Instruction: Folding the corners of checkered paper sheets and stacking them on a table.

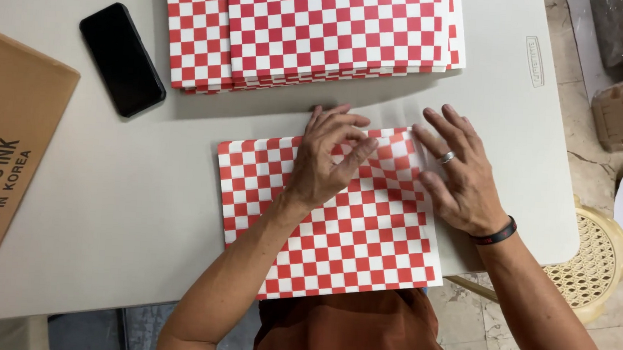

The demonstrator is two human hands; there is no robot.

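the checked sheet [337, 227] looked like thin matt paper, red and white, as did the stack [313, 31] at twelve o'clock. the table [108, 206] was smooth grey plastic. the phone [122, 59] at ten o'clock was glossy black glass. the box [3, 149] at nine o'clock was matt brown cardboard.

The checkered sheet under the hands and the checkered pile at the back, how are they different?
The sheet lies alone, near the table's front edge; the pile is many sheets stacked at the back. The left hand and the right hand both rest on the sheet; nothing touches the pile. The sheet sits slightly turned; the pile is fanned out unevenly. Both have the same red and white squares.
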